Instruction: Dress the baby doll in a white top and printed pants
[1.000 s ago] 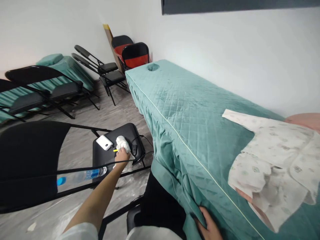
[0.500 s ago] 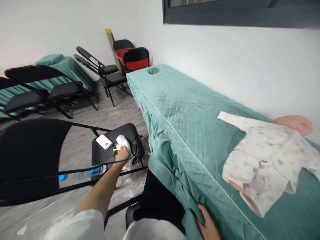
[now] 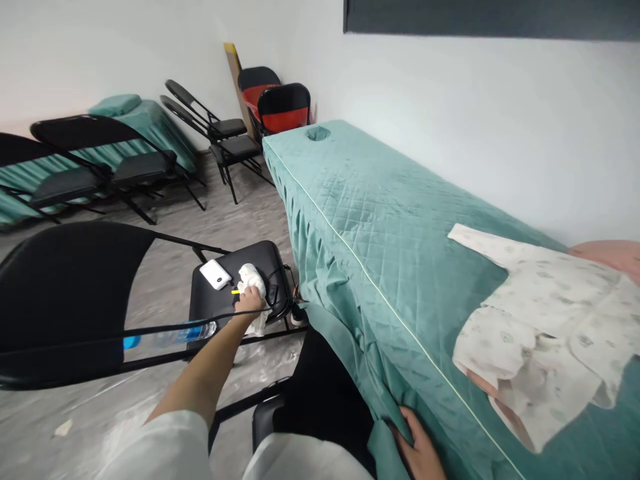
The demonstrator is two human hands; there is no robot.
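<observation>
My left hand [image 3: 250,301] reaches to the seat of a black folding chair [image 3: 215,308] and is closed on a crumpled white cloth [image 3: 251,276]. A small yellow strip [image 3: 236,291] pokes out beside the fingers; what it belongs to is hidden. Next to the cloth lie a white phone-sized device [image 3: 215,274] and a small black object [image 3: 272,294] near a thin cable. Low in view, my right hand [image 3: 421,448] grips a fold of the green bed skirt [image 3: 387,400]. On the green quilted bed [image 3: 380,220], a white patterned baby outfit [image 3: 545,293] is spread out, apart from both hands.
A clear bottle with a blue cap [image 3: 195,331] shows beyond the chair's frame. Several black folding chairs [image 3: 145,167] stand at the left before another green-covered bed [image 3: 160,127]. A pinkish rounded object [image 3: 607,255] lies behind the outfit, by the wall.
My view has turned slightly left and down, so the room's contents sit farther right. My left hand stays at the cloth; my right hand keeps its hold on the green fabric.
</observation>
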